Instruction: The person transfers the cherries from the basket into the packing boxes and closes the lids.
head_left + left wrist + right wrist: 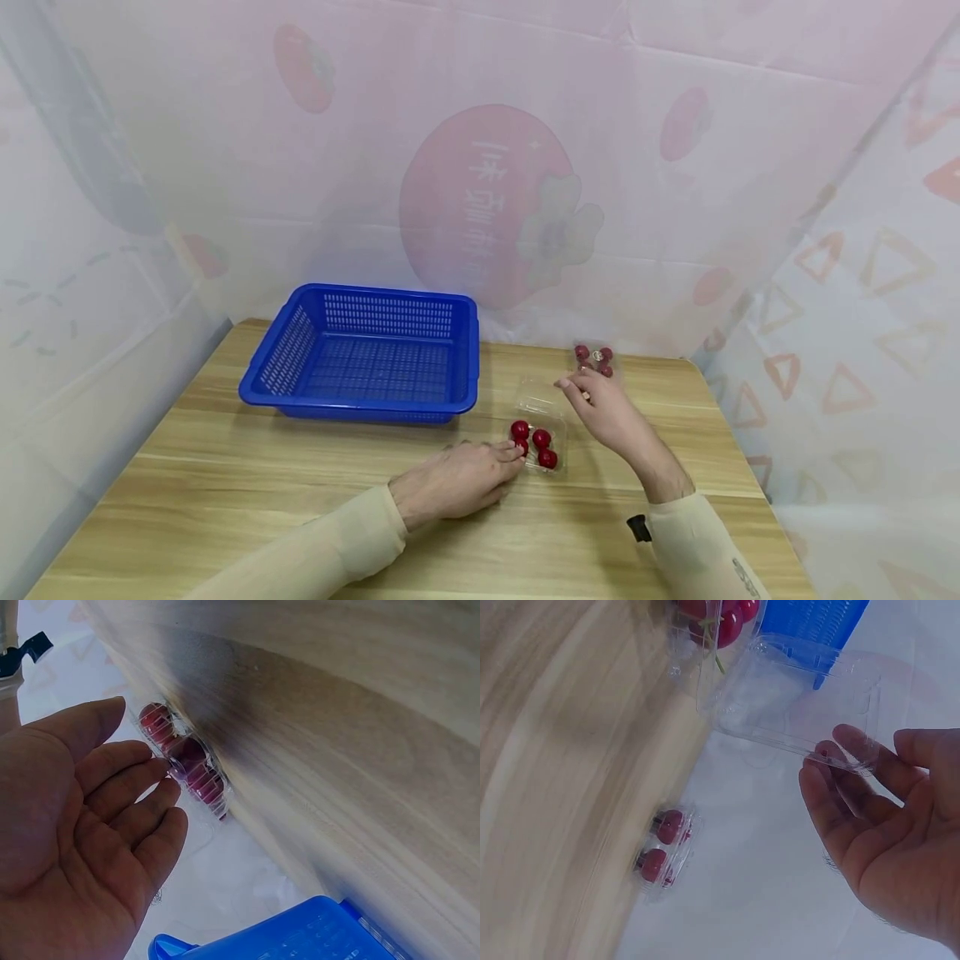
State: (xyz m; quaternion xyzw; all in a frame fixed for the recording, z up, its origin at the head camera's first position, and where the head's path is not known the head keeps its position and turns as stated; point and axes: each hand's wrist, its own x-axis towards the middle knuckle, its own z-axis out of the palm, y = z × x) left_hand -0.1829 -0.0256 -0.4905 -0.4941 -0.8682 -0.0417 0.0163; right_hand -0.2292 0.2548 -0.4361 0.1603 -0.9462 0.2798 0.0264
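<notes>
A clear plastic clamshell box holding several red cherries lies on the table, its hinged lid swung up. My left hand is at the box's left side, fingertips overlapping a cherry in the head view. In the left wrist view its fingers are loosely bent, with the tips beside the box. My right hand is at the lid's right edge. The right wrist view shows its fingertips at the lid's edge and the thumb held apart. A green stem shows among the cherries.
A second clear box of cherries sits at the table's back edge, beyond my right hand. A blue plastic basket stands at the back left of the wooden table. Printed cloth hangs behind and at both sides.
</notes>
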